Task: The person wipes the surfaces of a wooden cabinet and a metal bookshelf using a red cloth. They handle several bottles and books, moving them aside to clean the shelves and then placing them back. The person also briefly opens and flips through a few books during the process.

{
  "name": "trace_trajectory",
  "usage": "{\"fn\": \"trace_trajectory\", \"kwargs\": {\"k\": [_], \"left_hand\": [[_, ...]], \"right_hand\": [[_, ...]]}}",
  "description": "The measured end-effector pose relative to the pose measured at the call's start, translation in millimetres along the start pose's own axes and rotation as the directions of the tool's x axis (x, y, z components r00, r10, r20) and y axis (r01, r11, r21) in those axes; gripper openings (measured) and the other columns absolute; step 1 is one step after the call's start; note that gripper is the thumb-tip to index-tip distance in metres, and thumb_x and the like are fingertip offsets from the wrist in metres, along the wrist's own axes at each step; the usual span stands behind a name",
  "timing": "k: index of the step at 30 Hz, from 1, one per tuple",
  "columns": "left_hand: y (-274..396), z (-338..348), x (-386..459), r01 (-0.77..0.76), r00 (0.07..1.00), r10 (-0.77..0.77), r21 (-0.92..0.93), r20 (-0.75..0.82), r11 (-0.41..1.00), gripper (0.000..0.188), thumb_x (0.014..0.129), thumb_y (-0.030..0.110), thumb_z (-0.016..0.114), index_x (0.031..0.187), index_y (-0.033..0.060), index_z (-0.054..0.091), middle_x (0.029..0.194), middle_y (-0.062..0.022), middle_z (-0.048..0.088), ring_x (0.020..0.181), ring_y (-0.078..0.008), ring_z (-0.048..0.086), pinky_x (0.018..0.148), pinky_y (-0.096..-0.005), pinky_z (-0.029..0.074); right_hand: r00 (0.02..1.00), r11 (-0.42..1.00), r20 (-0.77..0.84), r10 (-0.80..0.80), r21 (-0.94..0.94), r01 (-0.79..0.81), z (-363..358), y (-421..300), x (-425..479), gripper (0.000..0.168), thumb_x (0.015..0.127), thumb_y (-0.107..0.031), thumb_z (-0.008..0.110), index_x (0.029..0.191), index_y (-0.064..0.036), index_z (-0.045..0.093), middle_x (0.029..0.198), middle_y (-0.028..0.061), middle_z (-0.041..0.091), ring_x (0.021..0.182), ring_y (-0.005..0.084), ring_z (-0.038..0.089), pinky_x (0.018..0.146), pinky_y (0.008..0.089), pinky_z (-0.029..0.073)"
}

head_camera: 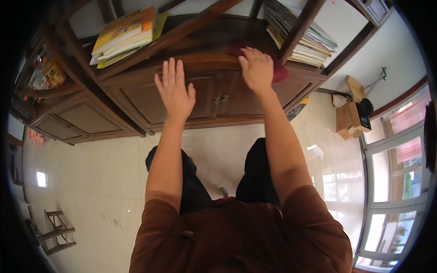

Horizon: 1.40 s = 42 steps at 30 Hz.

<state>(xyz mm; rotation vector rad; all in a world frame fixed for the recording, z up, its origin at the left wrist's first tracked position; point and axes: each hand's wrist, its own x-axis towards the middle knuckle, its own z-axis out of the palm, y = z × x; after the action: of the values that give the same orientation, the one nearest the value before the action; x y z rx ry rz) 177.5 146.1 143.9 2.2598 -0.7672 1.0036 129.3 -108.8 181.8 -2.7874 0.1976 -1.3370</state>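
A dark red cloth (280,72) lies under my right hand (256,70), at the front edge of a brown wooden cabinet's shelf (205,37). My palm presses on the cloth, and part of it sticks out on the right, slightly blurred. My left hand (175,90) holds nothing; its fingers are spread, with the tips at the shelf's front edge (198,60). Below both hands are the cabinet's two panelled doors (194,97) with small round knobs (224,98).
Stacked books (123,36) lie on the left of the shelf, and a pile of papers or magazines (312,46) on the right. An opened cardboard box (348,117) stands on the floor by the windows. A wooden step stool (58,232) is at the lower left.
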Motion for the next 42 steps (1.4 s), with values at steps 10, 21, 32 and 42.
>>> {"fn": "trace_trajectory", "kwargs": {"k": [10, 21, 32, 42], "left_hand": [[5, -3, 22, 0.028, 0.988, -0.06, 0.217, 0.145, 0.976, 0.068, 0.085, 0.02, 0.068, 0.148, 0.011, 0.043, 0.153, -0.0101, 0.041, 0.146, -0.0299, 0.03, 0.118, -0.0616, 0.014], [10, -22, 25, -0.005, 0.972, -0.056, 0.254, 0.23, 0.967, 0.085, 0.077, 0.03, 0.076, 0.15, 0.0097, 0.038, 0.156, -0.0125, 0.036, 0.148, -0.0314, 0.026, 0.114, -0.0605, 0.024], [-1, -33, 19, 0.035, 0.98, -0.048, 0.07, 0.192, 0.997, 0.078, 0.074, 0.022, 0.072, 0.144, 0.0015, 0.044, 0.154, -0.0166, 0.039, 0.146, -0.0305, 0.03, 0.113, -0.0632, 0.022], [-53, -60, 10, -0.061, 0.961, 0.135, -0.294, 0.239, 0.954, 0.075, 0.076, 0.01, 0.07, 0.146, 0.0015, 0.042, 0.155, -0.0169, 0.037, 0.149, -0.0316, 0.027, 0.116, -0.0541, 0.026]], "right_hand": [[0.974, 0.952, -0.102, -0.202, 0.214, 0.22, -37, 32, -24, 0.043, 0.079, 0.004, 0.059, 0.119, -0.008, 0.068, 0.127, 0.0113, 0.066, 0.121, 0.0332, 0.059, 0.103, 0.0449, 0.047], [0.714, 0.803, -0.378, 0.589, 0.376, -0.463, -59, 147, -76, 0.036, 0.086, -0.004, 0.06, 0.121, 0.0, 0.067, 0.116, 0.0202, 0.067, 0.109, 0.0343, 0.063, 0.097, 0.0394, 0.047], [0.997, 0.928, -0.007, -0.082, 0.364, 0.079, 7, -131, -18, 0.044, 0.079, -0.003, 0.065, 0.124, -0.005, 0.064, 0.119, 0.0142, 0.057, 0.111, 0.0352, 0.055, 0.094, 0.0436, 0.047], [0.99, 0.97, 0.095, -0.108, 0.23, 0.083, 15, -160, 16, 0.043, 0.079, -0.004, 0.068, 0.121, -0.009, 0.066, 0.115, 0.0103, 0.057, 0.104, 0.0306, 0.061, 0.085, 0.0413, 0.052]]}}
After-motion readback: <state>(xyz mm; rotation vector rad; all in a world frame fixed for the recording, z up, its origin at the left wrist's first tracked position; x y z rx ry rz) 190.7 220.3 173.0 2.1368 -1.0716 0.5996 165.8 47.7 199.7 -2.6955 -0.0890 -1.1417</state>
